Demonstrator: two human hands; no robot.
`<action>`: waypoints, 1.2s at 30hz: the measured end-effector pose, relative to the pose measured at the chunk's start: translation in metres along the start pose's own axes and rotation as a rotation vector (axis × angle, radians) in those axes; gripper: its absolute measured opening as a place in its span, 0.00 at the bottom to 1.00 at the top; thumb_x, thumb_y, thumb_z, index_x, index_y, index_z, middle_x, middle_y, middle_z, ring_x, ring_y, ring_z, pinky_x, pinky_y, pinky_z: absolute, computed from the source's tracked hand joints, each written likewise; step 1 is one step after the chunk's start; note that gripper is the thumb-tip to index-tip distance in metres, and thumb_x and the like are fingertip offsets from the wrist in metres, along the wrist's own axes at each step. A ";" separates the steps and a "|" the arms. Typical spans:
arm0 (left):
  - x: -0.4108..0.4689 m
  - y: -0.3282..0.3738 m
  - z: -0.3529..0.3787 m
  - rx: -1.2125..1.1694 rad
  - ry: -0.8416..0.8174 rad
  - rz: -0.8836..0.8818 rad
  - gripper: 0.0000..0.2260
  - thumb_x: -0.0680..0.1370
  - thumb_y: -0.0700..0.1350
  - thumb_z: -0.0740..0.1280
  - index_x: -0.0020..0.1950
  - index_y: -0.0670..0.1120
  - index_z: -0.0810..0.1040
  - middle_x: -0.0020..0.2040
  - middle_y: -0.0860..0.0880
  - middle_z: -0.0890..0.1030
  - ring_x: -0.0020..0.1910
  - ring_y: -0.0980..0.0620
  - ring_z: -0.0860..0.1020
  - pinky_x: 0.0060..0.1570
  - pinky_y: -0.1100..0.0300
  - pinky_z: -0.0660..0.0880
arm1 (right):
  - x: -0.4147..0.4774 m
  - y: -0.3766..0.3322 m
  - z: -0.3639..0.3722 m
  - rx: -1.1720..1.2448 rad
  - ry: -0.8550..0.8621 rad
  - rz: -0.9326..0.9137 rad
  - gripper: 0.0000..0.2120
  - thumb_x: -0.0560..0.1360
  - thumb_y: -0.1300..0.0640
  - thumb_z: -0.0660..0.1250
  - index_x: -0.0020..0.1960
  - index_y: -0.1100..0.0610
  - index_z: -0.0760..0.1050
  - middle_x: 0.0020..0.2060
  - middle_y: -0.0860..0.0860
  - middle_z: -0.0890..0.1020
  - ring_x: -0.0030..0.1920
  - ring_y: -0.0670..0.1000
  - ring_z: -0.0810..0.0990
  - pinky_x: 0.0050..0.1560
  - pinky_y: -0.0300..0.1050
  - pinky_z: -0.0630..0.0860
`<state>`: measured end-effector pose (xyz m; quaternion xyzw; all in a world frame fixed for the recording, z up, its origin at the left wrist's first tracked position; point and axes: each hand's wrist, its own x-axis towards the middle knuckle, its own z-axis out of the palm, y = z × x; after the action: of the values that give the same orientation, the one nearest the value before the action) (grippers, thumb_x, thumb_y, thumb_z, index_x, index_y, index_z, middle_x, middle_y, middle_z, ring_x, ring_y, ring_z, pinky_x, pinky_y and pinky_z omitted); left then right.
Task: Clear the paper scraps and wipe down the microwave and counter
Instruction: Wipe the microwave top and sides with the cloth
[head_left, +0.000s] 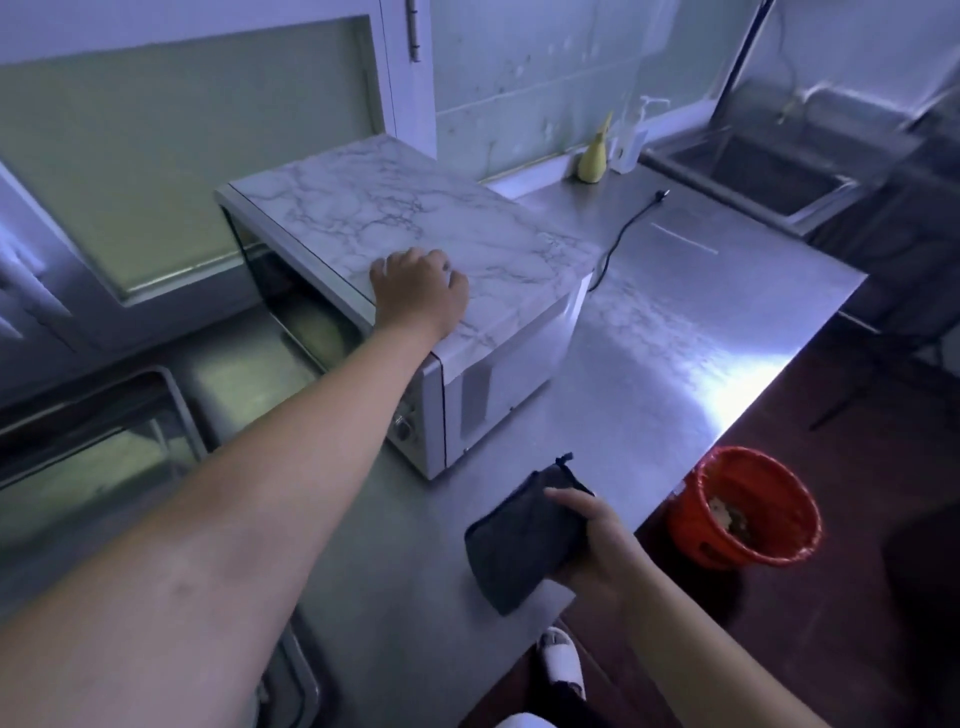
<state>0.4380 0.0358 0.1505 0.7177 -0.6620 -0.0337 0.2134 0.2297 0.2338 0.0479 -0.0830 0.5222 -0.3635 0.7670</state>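
The microwave (415, 218) stands at the left of the steel counter (701, 322), its marbled top bare. The left arm reaches straight out, and the left hand (418, 291) rests knuckles-up near the top's front edge; its fingers curl under, and I cannot tell whether they pinch anything. A black cord (621, 234) trails across the open counter to the right. At the near edge the right hand (597, 540) grips a dark grey cloth (519, 540), thumb over its top. A red bin (691, 530) on the floor holds pale scraps (727, 512).
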 end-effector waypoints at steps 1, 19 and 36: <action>-0.009 0.004 -0.004 -0.055 0.060 0.040 0.14 0.79 0.47 0.61 0.60 0.45 0.81 0.62 0.45 0.80 0.64 0.42 0.74 0.69 0.49 0.62 | -0.005 -0.003 -0.006 -0.085 0.057 -0.029 0.22 0.68 0.60 0.73 0.62 0.63 0.77 0.49 0.61 0.86 0.44 0.58 0.87 0.40 0.50 0.82; -0.162 0.072 0.120 -0.859 -0.413 -0.471 0.13 0.76 0.33 0.68 0.45 0.53 0.82 0.45 0.48 0.84 0.47 0.49 0.81 0.53 0.56 0.76 | 0.063 -0.185 -0.111 -0.706 0.283 -0.511 0.16 0.75 0.66 0.70 0.61 0.54 0.78 0.43 0.50 0.85 0.43 0.53 0.84 0.43 0.48 0.81; -0.121 0.150 0.156 -1.109 0.017 -1.014 0.08 0.80 0.34 0.64 0.52 0.43 0.82 0.45 0.46 0.85 0.43 0.51 0.82 0.46 0.58 0.78 | 0.174 -0.258 -0.174 -2.028 0.112 -0.599 0.28 0.78 0.42 0.61 0.76 0.47 0.62 0.76 0.54 0.61 0.78 0.57 0.54 0.75 0.57 0.53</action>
<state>0.2311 0.1068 0.0333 0.7222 -0.1345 -0.4509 0.5070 -0.0080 -0.0205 -0.0269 -0.7929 0.5743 0.0649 0.1929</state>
